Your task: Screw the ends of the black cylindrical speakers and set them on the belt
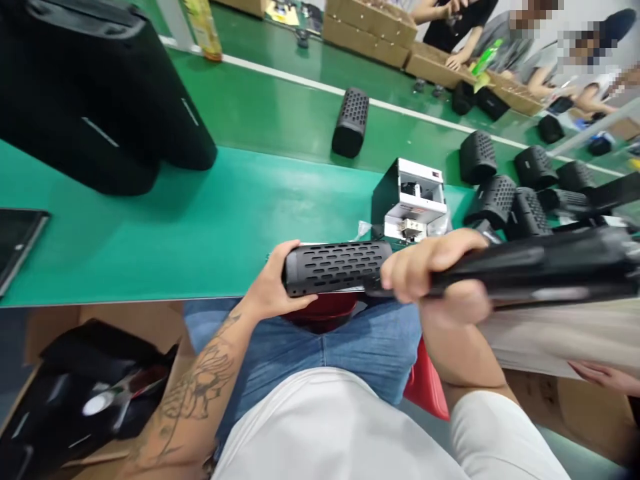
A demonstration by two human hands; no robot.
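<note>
My left hand grips the left end of a black perforated cylinder shell, held sideways just over the near edge of the green table. My right hand is wrapped round a long black tool that is blurred by motion and points at the shell's right end. Under the shell a red object rests on my lap.
A white and black box-shaped device stands behind my hands. Several black perforated shells lie at the right, one alone mid-table. A large black case sits at far left. Other people work over cardboard boxes at the back.
</note>
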